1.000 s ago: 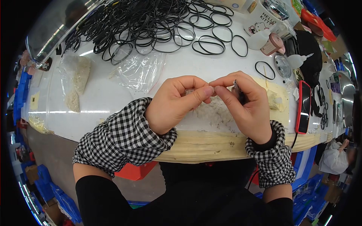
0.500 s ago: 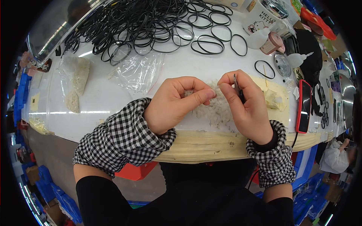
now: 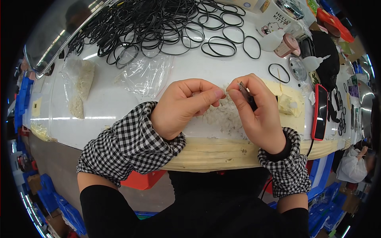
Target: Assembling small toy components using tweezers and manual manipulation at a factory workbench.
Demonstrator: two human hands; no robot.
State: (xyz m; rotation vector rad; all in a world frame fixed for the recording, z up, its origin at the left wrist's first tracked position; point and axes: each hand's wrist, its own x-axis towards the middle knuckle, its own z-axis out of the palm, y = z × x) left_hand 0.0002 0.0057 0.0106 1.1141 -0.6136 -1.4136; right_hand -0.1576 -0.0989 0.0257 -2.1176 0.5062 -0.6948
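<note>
The dark slim tool [image 3: 248,95] has tipped leftward in the right hand [image 3: 262,113], which grasps it, and the two hands have drawn closer together. We see the left hand [image 3: 178,107] pinching what looks like a tiny pale piece [image 3: 225,95] above the pale scraps [image 3: 228,119] on the table [image 3: 111,99], so we judge close two-handed work continues.

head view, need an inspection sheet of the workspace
Surface: white tabletop, yellowish front edge
Things: pale flakes heaped between the hands; dark tool
Clutter: black bands piled at the far side; red-edged phone at right
Hands: left hand pinching, anything held too small to tell; right hand gripping the dark tool
Cables: dark cable by the front edge, below the phone
Surroundings: blue bins at lower left; person in white at right
</note>
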